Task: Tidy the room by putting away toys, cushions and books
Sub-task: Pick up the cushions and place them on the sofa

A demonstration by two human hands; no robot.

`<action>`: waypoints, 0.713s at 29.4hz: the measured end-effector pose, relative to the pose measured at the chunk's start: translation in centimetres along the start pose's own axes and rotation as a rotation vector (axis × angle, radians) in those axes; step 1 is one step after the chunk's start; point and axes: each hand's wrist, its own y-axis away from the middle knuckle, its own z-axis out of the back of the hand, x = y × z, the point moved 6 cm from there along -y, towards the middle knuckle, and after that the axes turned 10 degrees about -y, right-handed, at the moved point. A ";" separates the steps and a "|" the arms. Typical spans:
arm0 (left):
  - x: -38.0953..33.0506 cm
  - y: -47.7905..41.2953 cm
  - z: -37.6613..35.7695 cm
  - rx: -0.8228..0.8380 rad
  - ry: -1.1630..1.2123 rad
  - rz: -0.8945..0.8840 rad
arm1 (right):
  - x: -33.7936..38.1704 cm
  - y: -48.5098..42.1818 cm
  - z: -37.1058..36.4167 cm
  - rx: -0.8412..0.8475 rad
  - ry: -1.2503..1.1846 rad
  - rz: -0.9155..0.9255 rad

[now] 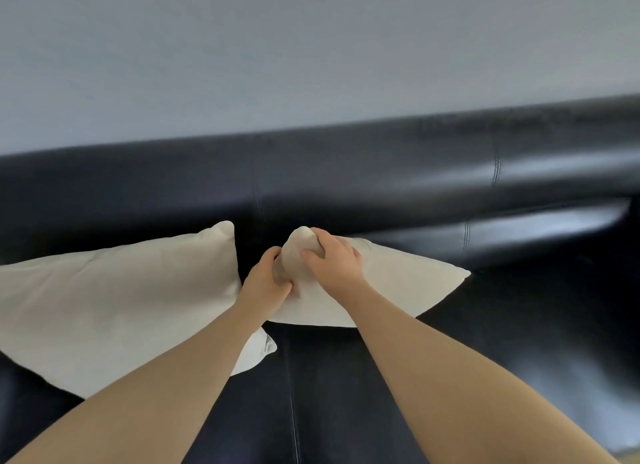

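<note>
Our left hand (pixel 265 283) and right hand (pixel 332 262) both pinch a bunched corner of a cream cushion (pixel 408 276) on the black sofa (pixel 381 172) — a second cushion (pixel 121 300) lies just left of the grip. Cushion-arranging step, we judge — next, prop it upright against the sofa.

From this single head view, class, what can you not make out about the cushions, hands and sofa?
All in the head view:
- left cushion: left end cut off by the frame edge.
- right cushion: gripped corner partly covered by the left hand and right hand.
- sofa: both ends outside the frame.
</note>
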 end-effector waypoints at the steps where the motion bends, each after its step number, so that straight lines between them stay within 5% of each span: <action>1: -0.1 -0.1 0.1 -0.026 0.053 -0.010 | -0.2 -0.1 -0.1 0.023 -0.016 -0.010; 5: -1.8 -0.5 1.1 -0.139 0.067 -0.213 | -1.7 -0.7 -0.5 0.050 -0.186 -0.027; 7: -3.4 -1.0 1.2 -0.079 0.040 -0.270 | -2.7 -0.9 -0.3 0.029 -0.051 -0.022; 10: -3.6 -2.4 0.5 0.013 -0.071 -0.154 | -5.9 -0.9 -0.4 -0.010 0.204 -0.146; 13: -0.8 -3.1 -0.4 0.032 0.134 0.020 | -8.3 -0.8 -0.7 -0.057 0.103 -0.290; 17: 4.1 -2.4 -2.3 0.119 0.473 0.176 | -8.3 -1.9 -2.1 -0.028 0.086 -0.201; 21: 7.7 -3.0 -2.6 -0.024 0.350 0.348 | -9.2 -1.7 -4.0 0.106 0.098 -0.152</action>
